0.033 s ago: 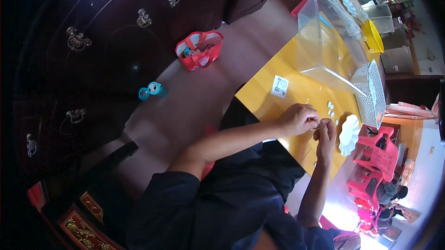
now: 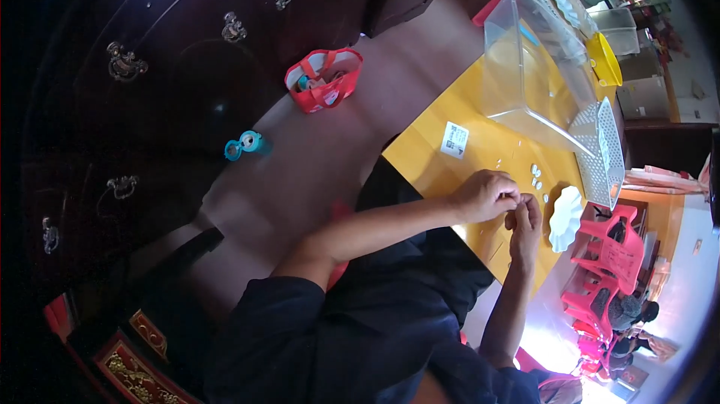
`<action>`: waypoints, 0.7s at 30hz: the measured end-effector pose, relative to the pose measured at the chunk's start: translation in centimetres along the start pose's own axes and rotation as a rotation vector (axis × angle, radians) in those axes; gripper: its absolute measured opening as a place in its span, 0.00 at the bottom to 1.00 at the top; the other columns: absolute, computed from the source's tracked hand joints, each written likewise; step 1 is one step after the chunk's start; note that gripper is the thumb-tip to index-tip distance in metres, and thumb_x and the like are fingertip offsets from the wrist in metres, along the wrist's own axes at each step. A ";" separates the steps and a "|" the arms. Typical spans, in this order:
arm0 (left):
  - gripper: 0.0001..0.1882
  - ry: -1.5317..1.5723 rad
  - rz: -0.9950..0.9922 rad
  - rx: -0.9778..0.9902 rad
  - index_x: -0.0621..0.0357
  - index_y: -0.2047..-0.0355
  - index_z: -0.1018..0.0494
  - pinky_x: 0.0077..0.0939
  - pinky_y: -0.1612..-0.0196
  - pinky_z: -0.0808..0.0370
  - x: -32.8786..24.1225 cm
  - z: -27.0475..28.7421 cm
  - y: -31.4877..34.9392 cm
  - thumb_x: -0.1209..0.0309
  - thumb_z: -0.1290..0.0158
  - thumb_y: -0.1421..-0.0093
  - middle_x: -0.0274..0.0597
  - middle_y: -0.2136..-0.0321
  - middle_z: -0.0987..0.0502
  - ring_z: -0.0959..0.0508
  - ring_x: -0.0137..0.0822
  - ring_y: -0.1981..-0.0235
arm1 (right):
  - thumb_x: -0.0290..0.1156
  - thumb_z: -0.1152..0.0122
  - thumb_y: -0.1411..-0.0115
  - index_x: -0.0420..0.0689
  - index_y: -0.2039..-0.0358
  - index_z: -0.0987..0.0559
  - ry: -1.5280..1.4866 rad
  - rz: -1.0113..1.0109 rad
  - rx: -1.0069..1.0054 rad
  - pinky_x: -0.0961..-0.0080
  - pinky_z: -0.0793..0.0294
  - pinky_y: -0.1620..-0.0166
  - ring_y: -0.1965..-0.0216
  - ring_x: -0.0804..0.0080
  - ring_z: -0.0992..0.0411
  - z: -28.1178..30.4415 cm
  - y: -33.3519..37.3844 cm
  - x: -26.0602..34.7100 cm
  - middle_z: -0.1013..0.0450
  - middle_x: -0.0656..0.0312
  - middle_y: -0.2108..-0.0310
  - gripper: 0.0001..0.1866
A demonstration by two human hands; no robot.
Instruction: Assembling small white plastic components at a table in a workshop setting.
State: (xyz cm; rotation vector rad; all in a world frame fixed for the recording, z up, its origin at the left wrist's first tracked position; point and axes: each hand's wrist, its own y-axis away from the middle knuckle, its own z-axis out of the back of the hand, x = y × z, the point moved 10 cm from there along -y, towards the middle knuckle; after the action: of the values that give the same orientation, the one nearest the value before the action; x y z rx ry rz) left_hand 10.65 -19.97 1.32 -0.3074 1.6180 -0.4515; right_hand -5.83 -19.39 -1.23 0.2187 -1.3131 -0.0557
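Note:
Over the yellow-brown table (image 2: 424, 143), my left hand (image 2: 486, 196) and my right hand (image 2: 527, 220) meet fingertip to fingertip. Both are closed in a pinch. Whatever lies between the fingers is too small and hidden to make out. Just beyond them, several small white round pieces (image 2: 537, 184) are scattered on the tabletop. A white dish with a scalloped rim (image 2: 565, 218) stands to the right of my right hand. Farther up the table, beyond my left hand, lies a white printed card (image 2: 454, 140).
A large clear plastic bin (image 2: 504, 93) and a white perforated basket (image 2: 609, 151) occupy the far side; a yellow basket (image 2: 606, 67) is behind. Pink chairs (image 2: 615, 246) stand at right. On the floor are a red bag (image 2: 330, 93) and a teal flip-lid container (image 2: 251, 143), beside dark cabinets (image 2: 180, 82).

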 end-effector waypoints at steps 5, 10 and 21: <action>0.05 0.066 -0.011 -0.029 0.64 0.72 0.23 0.35 0.67 0.24 -0.3 0.5 0.1 0.75 0.39 0.47 0.47 0.75 0.21 0.20 0.44 0.72 | 0.29 0.49 0.31 0.39 0.57 0.25 -0.218 -0.088 0.013 0.85 0.46 0.75 0.79 0.86 0.42 -1.7 1.2 -1.3 0.35 0.72 0.78 0.08; 0.04 0.075 -0.005 -0.021 0.64 0.72 0.23 0.36 0.66 0.23 -0.4 0.8 0.4 0.76 0.40 0.46 0.47 0.75 0.21 0.19 0.47 0.70 | 0.30 0.46 0.31 0.39 0.56 0.24 -0.280 -0.128 0.040 0.86 0.46 0.75 0.79 0.86 0.43 -2.1 1.7 -1.8 0.34 0.72 0.77 0.09; 0.03 0.100 0.045 0.083 0.63 0.74 0.21 0.35 0.64 0.23 -0.1 0.5 0.4 0.76 0.40 0.48 0.49 0.73 0.20 0.18 0.47 0.69 | 0.31 0.43 0.33 0.40 0.62 0.23 -0.342 -0.120 0.123 0.85 0.41 0.73 0.78 0.83 0.39 -1.2 1.8 -1.3 0.30 0.67 0.76 0.07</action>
State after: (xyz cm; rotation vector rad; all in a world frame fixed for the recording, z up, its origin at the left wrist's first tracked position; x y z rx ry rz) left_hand 11.19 -19.68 1.18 -0.1881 1.6947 -0.5056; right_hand -5.11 -17.27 -2.41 0.4064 -1.6448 -0.1185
